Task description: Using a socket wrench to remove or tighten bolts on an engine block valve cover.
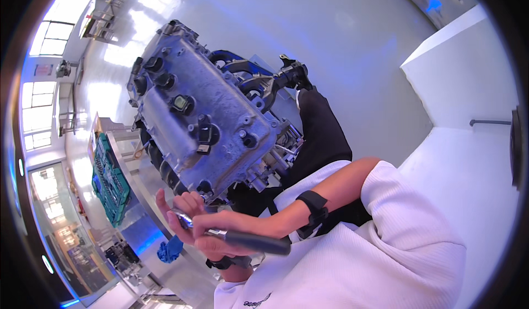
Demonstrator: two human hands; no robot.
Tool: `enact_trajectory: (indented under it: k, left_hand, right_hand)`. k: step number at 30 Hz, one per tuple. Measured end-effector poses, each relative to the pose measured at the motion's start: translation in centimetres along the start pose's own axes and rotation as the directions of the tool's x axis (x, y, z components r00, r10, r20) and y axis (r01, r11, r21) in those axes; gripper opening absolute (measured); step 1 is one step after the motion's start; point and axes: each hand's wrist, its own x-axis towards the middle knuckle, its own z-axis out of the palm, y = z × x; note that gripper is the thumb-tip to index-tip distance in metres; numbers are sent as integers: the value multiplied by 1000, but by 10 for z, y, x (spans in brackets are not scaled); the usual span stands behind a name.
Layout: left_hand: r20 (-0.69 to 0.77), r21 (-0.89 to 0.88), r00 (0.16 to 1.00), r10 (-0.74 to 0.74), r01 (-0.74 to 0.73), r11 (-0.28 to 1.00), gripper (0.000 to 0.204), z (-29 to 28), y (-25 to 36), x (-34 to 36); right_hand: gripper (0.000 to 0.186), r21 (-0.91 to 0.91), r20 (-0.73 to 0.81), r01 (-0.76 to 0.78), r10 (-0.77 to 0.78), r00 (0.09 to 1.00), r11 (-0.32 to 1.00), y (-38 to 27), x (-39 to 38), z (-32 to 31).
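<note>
My right hand (228, 229) is closed round a ratchet wrench (258, 242) with a black handle and a shiny metal head. At the head end my left hand (184, 212) cups the tool, some fingers curled over it and one raised. The tool is tilted, in front of my body. Just beyond my hands is a large engine (220, 110) with a grey metal cover. Black ignition coils (183, 104) sit in several openings along that cover. The near corner of the engine lies close to my left fingertips; I cannot tell whether they touch.
On the left, a green tool tray (110, 182) with several metal tools lies on a cart or bench. Below it is a crumpled blue glove or cloth (169, 249). A black pipe assembly (292, 76) sticks out from the engine's far right side. White panels (457, 88) stand at the right.
</note>
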Motion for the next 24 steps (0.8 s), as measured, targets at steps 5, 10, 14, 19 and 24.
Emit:
enact_trajectory:
  k: [5,10,14,19,24]
  left_hand:
    - [300,884,871,389,-407,230,49,-33,-2,-13]
    - [-362,328,925,111,15,945,48,-27,-2,-10]
    - [59,14,998,-3,2,1000,41,1,-3,2]
    - [26,357,999,-27,16,934,45,-11,-2,-15]
    - [-181,151,984,-3,31,988,43,14,-3,-5]
  right_hand:
    - [45,456,311,-753,707,635,475,1,50,-34]
    - [46,533,209,-565,549,809,630,10,31,-15]
    - [40,-55,-236,281,-286,929,958,26,22,-8]
    - [31,716,298,-648,726,620,260,3,64,-56]
    - [31,502,279,-627,574,769,596,-6,21,-24]
